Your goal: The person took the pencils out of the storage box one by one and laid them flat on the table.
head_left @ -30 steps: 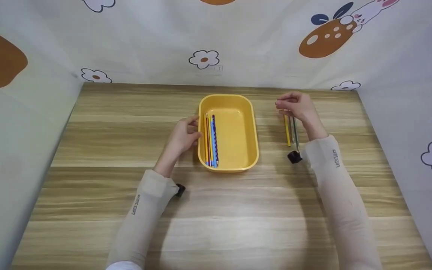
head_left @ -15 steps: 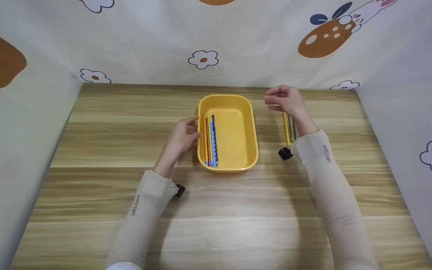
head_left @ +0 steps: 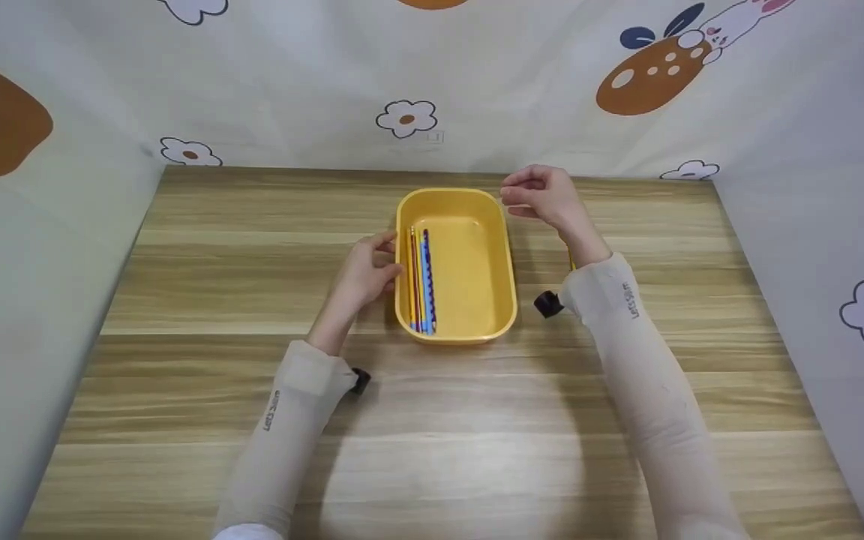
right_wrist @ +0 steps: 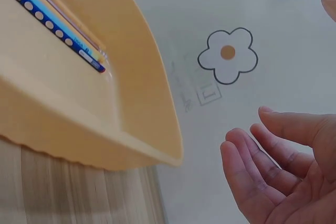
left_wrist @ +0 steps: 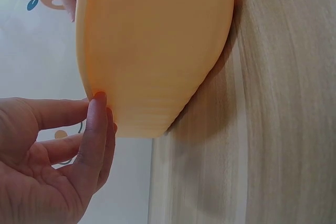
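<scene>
A yellow plastic bin [head_left: 477,277] stands on the wooden table. Several pencils [head_left: 422,289] lie lengthwise along its left side; one is dark blue with pale dots [right_wrist: 44,17] in the right wrist view. My left hand [head_left: 368,270] holds the bin's left rim, and in the left wrist view its fingertips [left_wrist: 98,106] press at the rim and outer wall. At the bin's far right corner my right hand [head_left: 548,199] hovers with nothing in it, thumb and fingers apart in the right wrist view. A yellow pencil [head_left: 572,261] on the table is mostly hidden behind the right wrist.
The wooden table [head_left: 432,465] reaches back to a pale cloth [head_left: 312,97] printed with flowers and rabbits, which also rises along both sides. Black wrist cameras [head_left: 549,304] stick out from the sleeves.
My right hand has moved left from above the loose pencils to the bin's far right corner, its forearm now covering most of them. The left hand and bin have stayed put.
</scene>
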Motion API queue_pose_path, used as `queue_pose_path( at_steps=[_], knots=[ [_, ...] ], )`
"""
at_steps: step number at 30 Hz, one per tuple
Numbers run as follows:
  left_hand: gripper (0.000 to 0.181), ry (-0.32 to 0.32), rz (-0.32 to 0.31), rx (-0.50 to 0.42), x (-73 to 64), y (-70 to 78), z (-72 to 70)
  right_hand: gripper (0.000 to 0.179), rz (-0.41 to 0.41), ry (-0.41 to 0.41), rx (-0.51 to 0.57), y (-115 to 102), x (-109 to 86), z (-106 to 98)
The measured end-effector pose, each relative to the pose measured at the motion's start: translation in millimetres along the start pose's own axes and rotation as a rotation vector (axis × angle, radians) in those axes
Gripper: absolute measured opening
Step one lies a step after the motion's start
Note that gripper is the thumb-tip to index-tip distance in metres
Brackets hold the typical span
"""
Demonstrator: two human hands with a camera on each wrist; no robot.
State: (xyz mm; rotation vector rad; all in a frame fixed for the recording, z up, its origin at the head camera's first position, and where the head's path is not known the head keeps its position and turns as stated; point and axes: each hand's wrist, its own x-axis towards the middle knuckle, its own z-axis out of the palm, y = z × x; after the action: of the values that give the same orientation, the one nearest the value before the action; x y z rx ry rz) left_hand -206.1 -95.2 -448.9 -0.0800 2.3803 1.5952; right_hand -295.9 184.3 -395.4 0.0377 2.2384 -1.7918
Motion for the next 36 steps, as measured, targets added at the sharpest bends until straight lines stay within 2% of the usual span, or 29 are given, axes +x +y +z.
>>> queue_pose_path(
  at_steps=[8, 12, 18, 21, 36],
  knots=[
    [0.060, -0.007, 0.004, 0.014, 0.6, -0.4, -0.2, 0.019, -0.001, -0.029, -0.021, -4.7, 4.3, 17.0],
    [0.060, -0.010, -0.011, -0.017, 0.6, 0.1, -0.5, 0.017, 0.000, -0.045, -0.036, -6.3, 6.4, 26.8],
    [0.061, -0.007, -0.018, -0.034, -0.7, 0.4, -0.1, 0.020, 0.007, -0.044, -0.128, -8.7, 10.1, 44.1],
    [0.061, -0.004, -0.019, -0.029, -0.9, 0.5, 0.0, 0.019, 0.019, -0.046, -0.135, -8.8, 13.1, 52.7],
    [0.061, -0.002, -0.017, -0.026, -0.4, -0.3, 0.2, 0.021, 0.052, -0.091, -0.155, 4.1, 26.3, 81.3]
  ],
)
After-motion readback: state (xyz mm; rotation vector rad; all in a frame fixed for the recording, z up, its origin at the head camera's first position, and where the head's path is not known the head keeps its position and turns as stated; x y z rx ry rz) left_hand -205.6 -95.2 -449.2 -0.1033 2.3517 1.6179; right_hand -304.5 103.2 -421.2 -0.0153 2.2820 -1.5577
